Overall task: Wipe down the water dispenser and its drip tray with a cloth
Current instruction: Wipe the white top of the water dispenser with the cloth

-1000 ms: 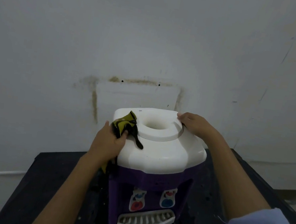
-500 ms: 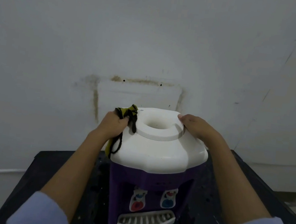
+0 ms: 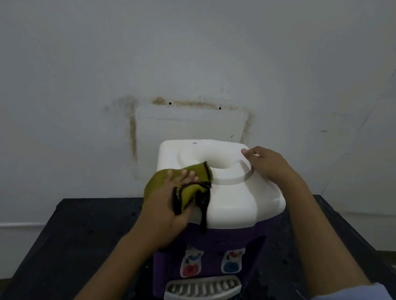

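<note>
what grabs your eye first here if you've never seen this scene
The white-topped purple water dispenser stands in the middle on a black table. A left hand holds an olive cloth with black edging against the front left of its top, while the right hand rests on the back right corner. Behind it, a brown stained outline marks the wall.
</note>
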